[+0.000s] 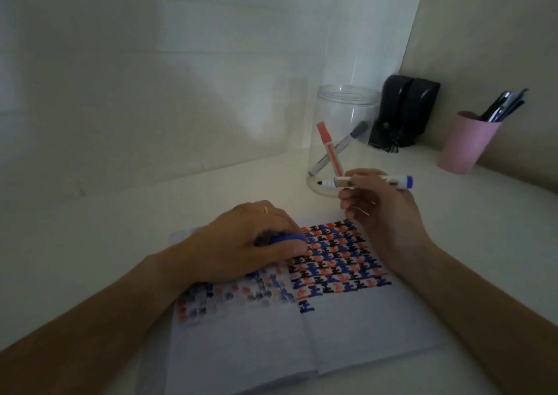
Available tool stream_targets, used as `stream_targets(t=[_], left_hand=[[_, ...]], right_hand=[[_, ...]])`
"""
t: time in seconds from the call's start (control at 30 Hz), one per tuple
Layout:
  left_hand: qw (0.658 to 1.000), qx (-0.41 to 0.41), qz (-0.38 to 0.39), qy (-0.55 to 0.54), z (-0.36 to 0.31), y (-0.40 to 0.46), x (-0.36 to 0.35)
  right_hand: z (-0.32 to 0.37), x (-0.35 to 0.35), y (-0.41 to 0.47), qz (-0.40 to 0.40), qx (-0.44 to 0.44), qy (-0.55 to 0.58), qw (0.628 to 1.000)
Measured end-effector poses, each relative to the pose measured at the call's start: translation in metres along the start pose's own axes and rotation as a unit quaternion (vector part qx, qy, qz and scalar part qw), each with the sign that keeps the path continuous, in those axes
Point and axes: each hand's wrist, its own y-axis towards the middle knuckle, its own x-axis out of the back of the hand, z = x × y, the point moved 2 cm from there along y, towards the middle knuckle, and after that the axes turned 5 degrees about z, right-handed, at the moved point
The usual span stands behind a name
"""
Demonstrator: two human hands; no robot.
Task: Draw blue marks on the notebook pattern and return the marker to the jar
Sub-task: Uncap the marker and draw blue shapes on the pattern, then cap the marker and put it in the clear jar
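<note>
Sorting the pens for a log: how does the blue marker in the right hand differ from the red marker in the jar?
The blue marker lies level in the right hand, outside the jar; the red marker leans inside it. The blue marker's tip is bare; the red marker is capped. Both have pale barrels.

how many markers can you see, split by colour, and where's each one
Blue marker: 1, uncapped, held in the right hand
Red marker: 1, in the clear jar
Grey-capped marker: 1, in the same jar
Total: 3 markers
The pens in the pink cup are too dark to count.
</note>
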Motion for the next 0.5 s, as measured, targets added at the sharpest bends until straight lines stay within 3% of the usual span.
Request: stream_targets(t=[0.13,0.27,0.5], left_hand=[[0.994,0.033,-0.076,-0.076,0.002,0.0,-0.001],[0.953,0.054,-0.195,-0.225,0.007,-0.002,0.003],[0.949,0.129,-0.285,-0.028,0.011,-0.001,0.008]], right_hand=[[0.0,0.002,0.001,0.018,0.001,-0.017,1.0],[0.0,0.004,0.0,0.011,0.001,-0.049,0.999],[0.005,0.01,0.001,0.019,0.001,0.018,1.0]])
